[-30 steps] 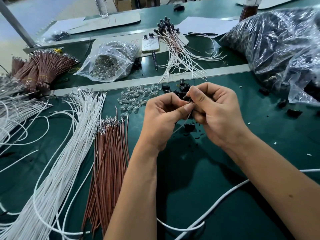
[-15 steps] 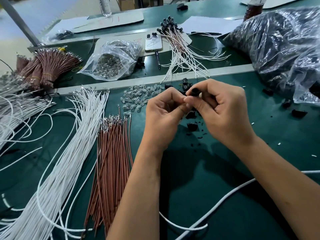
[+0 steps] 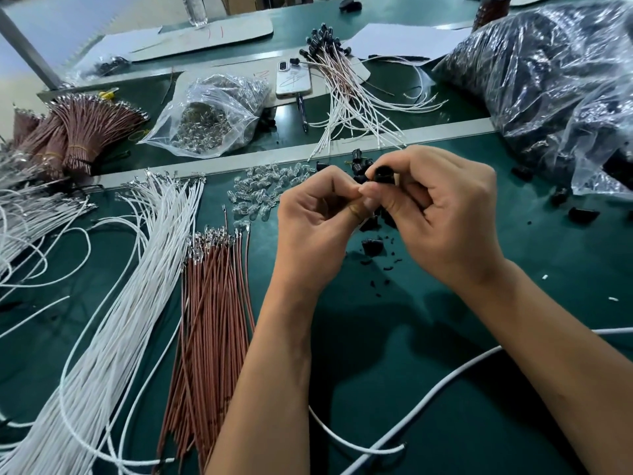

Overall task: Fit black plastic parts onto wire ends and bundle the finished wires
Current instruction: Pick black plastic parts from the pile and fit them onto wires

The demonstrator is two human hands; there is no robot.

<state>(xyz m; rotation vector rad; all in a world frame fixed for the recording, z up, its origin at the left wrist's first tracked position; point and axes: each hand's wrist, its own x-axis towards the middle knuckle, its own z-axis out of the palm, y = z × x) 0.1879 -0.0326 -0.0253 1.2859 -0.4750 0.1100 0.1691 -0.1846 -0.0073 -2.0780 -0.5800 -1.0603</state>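
Observation:
My right hand [image 3: 442,214] pinches a small black plastic part [image 3: 382,173] between thumb and forefinger above the green table [image 3: 428,337]. My left hand [image 3: 315,224] meets it thumb to thumb, its fingers curled; what it holds is hidden. Loose black parts [image 3: 371,246] lie under and behind the hands. White wires [image 3: 137,269] and brown wires [image 3: 212,303] with metal ends lie in rows to the left. Finished wires with black parts [image 3: 342,80] fan out at the back.
Small clear bulbs [image 3: 263,190] are scattered left of the hands. A clear bag of bulbs [image 3: 212,114], a phone [image 3: 293,78] and bundled brown wires [image 3: 78,132] sit behind a grey rail. A big bag of black parts [image 3: 555,80] fills the right. A white cable [image 3: 445,382] crosses the front.
The black part has come up into view between my right thumb and forefinger. Both hands have stayed close together, shifting slightly as they work.

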